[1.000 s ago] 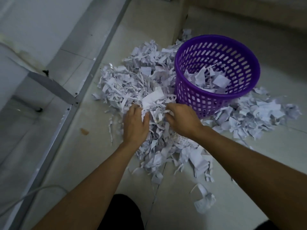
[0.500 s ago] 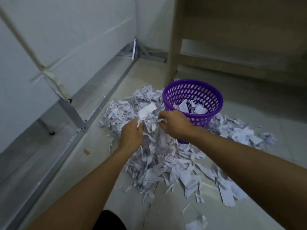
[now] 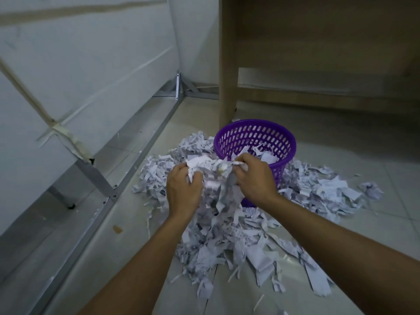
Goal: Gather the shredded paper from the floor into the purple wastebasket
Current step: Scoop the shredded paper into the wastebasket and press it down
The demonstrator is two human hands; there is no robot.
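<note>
A bunch of shredded paper (image 3: 216, 178) is clutched between the left hand (image 3: 183, 189) and the right hand (image 3: 254, 178), just in front of the purple wastebasket (image 3: 254, 142), which stands beyond both hands amid more scraps strewn over the floor (image 3: 363, 228) beneath them.

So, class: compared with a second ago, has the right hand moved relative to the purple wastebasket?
Yes. The right hand has risen from the wastebasket's base to its rim, lifting paper shreds.
</note>
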